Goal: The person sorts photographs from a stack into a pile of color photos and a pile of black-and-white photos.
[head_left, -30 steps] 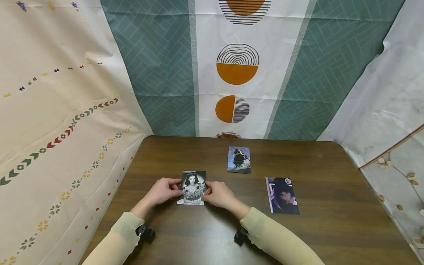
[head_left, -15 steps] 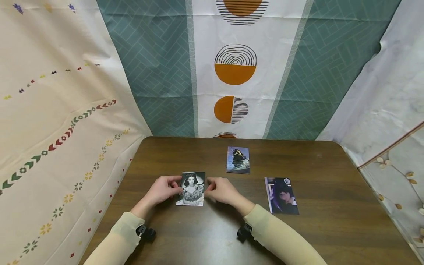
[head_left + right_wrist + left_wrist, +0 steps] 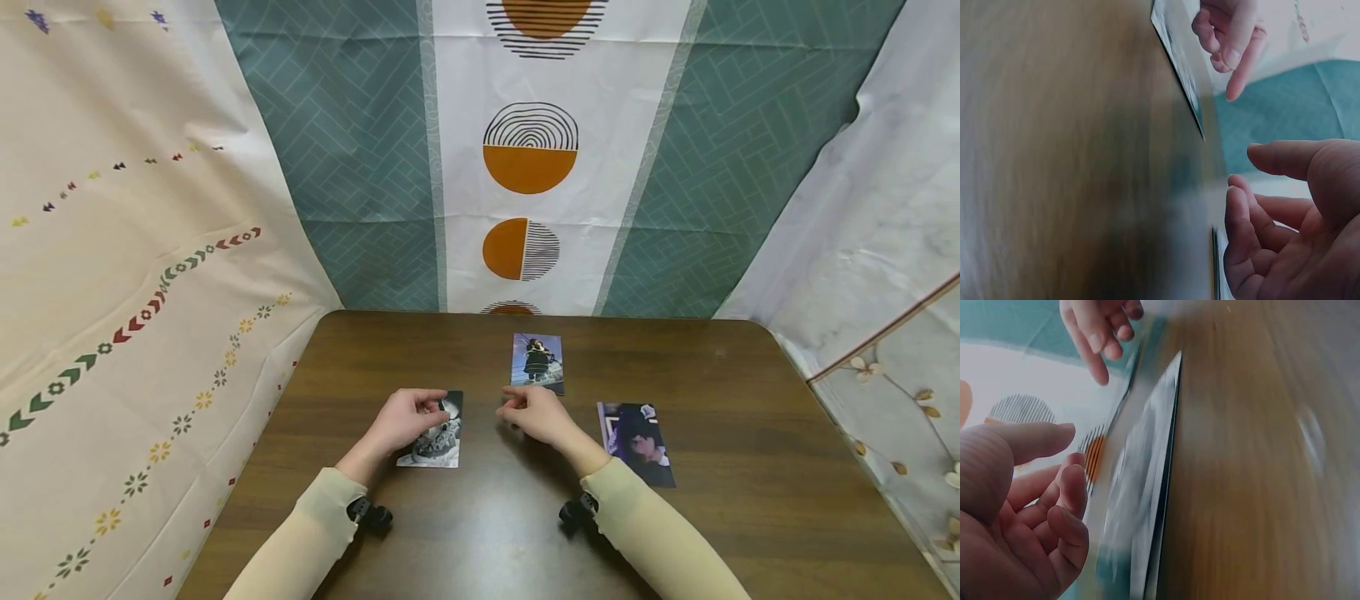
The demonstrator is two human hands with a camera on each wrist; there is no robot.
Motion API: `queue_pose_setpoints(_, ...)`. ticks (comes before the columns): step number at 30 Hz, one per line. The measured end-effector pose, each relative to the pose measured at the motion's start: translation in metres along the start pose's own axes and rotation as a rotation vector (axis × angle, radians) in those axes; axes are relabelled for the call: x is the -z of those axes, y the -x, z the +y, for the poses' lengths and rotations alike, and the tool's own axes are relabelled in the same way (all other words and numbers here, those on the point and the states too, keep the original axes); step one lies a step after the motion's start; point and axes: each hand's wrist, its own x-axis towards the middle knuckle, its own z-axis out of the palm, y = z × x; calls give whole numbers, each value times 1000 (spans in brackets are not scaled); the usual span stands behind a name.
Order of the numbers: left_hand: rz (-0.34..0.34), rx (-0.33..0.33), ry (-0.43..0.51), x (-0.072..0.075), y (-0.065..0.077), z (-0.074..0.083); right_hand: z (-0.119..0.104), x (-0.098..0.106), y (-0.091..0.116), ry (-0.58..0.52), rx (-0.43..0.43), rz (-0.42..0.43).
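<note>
A black-and-white photo card [image 3: 438,448] of a person lies flat on the table. My left hand [image 3: 403,422] hovers over its upper left part and hides some of it; the left wrist view shows thumb and fingers apart, with nothing between them. To the right of that card, my right hand [image 3: 538,417] is raised over the table, also holding nothing, with its fingers loosely bent in the right wrist view. Just beyond it lies a bluish photo card [image 3: 537,358], its lower edge partly covered by the hand. A dark purple photo card [image 3: 643,442] lies farther right, slightly tilted.
The brown wooden table [image 3: 480,533] ends at a far edge against a green and white patterned cloth [image 3: 367,167]. Pale cloths hang on the left and right sides. Each wrist carries a small black camera.
My right hand has let go of the black-and-white card's edge and moved right. My left hand has released the card too and shifted rightward above it. The cards stay put.
</note>
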Motion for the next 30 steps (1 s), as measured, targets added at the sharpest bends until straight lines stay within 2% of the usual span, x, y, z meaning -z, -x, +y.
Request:
queue_pose_setpoints(4,-24,-31,22,-17,-10,9,14,15,1,-14,-51,43)
queue_pose_setpoints(13,-44,-11,135,-48,-29,29,33,47,7,-44,-139,104)
queue_pose_setpoints(20,-66,-6,192,-63,-36,40,49,61,9,-20,-163,119)
queue_pose_setpoints(25,-50,-3,231,-73,-44,46,55,68,10,-12,-149,129)
queue_pose_setpoints(30,-27,8,249,-83,-54,51,58,74,10,-1,-173,150)
